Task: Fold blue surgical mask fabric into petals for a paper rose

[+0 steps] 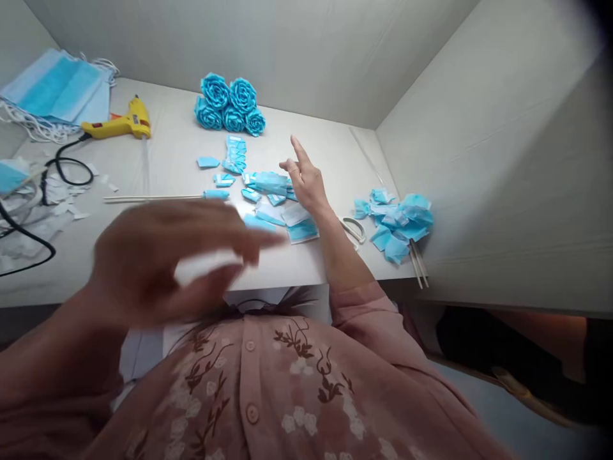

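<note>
My left hand (163,255) is raised close to the camera over the front left of the table, blurred, its thumb and fingers apart with nothing visible between them. My right hand (307,182) is above the table just right of the small blue mask pieces (271,183), fingers apart and holding nothing. Cut blue and white pieces (302,231) lie below it. Thin sticks with a blue piece (216,194) at one end lie behind my left hand. A stack of folded blue pieces (235,153) sits in front of several blue rosettes (243,96).
At the back left are a yellow glue gun (117,126) with a black cord and a pile of blue masks (60,86). White scraps (62,195) lie at left. On the right are scissors (354,230) and a crumpled blue bunch on sticks (402,220), by the partition (479,166).
</note>
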Demonstrator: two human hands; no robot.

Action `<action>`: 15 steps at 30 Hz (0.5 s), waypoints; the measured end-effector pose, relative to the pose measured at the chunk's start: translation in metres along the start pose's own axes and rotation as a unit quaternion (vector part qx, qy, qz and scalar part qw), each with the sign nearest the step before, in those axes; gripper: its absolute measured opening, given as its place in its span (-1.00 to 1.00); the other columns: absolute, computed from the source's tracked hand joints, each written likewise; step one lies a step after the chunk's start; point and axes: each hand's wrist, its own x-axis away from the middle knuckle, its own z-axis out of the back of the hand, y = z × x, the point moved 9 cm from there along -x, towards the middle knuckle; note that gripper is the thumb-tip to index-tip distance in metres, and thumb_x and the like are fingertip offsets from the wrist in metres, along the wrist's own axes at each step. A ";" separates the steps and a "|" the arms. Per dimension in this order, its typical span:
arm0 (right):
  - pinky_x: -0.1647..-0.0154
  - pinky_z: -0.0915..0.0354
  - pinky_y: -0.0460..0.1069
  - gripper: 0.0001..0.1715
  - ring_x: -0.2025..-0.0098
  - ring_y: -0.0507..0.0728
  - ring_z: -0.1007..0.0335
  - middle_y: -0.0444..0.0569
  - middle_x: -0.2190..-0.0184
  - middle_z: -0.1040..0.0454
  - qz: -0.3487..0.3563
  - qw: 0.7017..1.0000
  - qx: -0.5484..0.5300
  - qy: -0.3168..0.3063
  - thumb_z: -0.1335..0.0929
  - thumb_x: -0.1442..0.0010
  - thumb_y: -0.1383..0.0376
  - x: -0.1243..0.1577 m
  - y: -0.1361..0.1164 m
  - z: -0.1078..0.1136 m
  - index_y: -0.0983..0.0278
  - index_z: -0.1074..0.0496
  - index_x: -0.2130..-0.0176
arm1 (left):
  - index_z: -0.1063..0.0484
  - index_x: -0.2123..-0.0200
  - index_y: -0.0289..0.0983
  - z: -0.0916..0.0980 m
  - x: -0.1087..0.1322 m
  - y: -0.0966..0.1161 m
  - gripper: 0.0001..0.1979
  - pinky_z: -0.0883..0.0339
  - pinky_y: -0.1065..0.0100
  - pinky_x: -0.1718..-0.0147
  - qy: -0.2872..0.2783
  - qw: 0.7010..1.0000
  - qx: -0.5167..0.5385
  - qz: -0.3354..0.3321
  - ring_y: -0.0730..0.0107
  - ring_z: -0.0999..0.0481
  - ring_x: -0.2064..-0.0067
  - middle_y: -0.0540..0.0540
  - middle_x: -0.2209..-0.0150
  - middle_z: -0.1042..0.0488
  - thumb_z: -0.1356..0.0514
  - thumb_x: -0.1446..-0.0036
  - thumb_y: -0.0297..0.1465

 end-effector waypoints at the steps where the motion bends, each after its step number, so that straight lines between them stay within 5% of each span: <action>1: -0.28 -0.40 0.19 -0.24 -0.10 0.24 -0.58 0.05 0.01 -0.68 0.015 1.000 -0.023 0.008 -0.24 -0.46 -0.01 0.002 -0.007 0.002 0.18 -0.19 -0.50 | -0.73 0.09 0.19 0.015 -0.017 -0.017 -0.67 -0.53 0.14 0.40 0.054 0.997 -0.051 -0.008 0.24 -0.65 0.41 0.12 0.40 -0.67 -0.33 -0.18 -0.39; 3: -0.25 -0.42 0.18 -0.19 -0.16 0.23 -0.57 0.07 0.00 -0.66 0.031 0.994 -0.101 0.009 -0.18 -0.48 -0.15 0.006 -0.022 0.005 0.17 -0.18 -0.50 | -0.74 0.09 -0.07 0.039 -0.037 -0.065 -0.71 -0.52 0.27 0.29 0.157 0.985 -0.044 0.052 0.37 -0.63 0.37 0.05 0.45 -0.63 -0.29 -0.20 -0.47; 6: -0.02 -0.51 0.10 -0.05 0.04 0.18 -0.62 0.07 0.12 -0.64 0.001 0.972 -0.229 -0.053 -0.06 -0.45 -0.32 0.012 -0.039 -0.001 0.16 -0.21 -0.49 | -0.70 0.00 -0.25 0.042 -0.045 -0.115 -0.68 -0.41 0.40 0.39 0.222 0.969 -0.025 0.108 0.46 -0.55 0.37 -0.04 0.34 -0.65 -0.32 -0.19 -0.42; 10: 0.38 -0.43 0.00 0.06 0.51 0.07 -0.33 -0.13 0.54 -0.42 -0.070 0.931 -0.322 -0.158 -0.02 -0.38 -0.42 0.032 -0.068 -0.018 0.18 -0.39 -0.39 | -0.62 -0.10 -0.21 0.019 -0.054 -0.127 -0.56 -0.45 0.40 0.31 0.207 0.974 0.012 0.091 0.39 -0.56 0.22 -0.11 0.08 -0.67 -0.41 -0.14 -0.32; 15: 0.59 -0.21 -0.06 0.19 0.67 0.04 -0.03 -0.29 0.75 -0.08 -0.183 0.868 -0.405 -0.222 0.02 -0.33 -0.47 0.076 -0.088 -0.035 0.28 -0.45 -0.34 | -0.63 0.19 -0.25 -0.001 -0.058 -0.117 -0.83 -0.46 0.32 0.36 0.181 0.974 0.078 0.107 0.39 -0.54 0.39 -0.02 0.41 -0.59 -0.39 -0.18 -0.31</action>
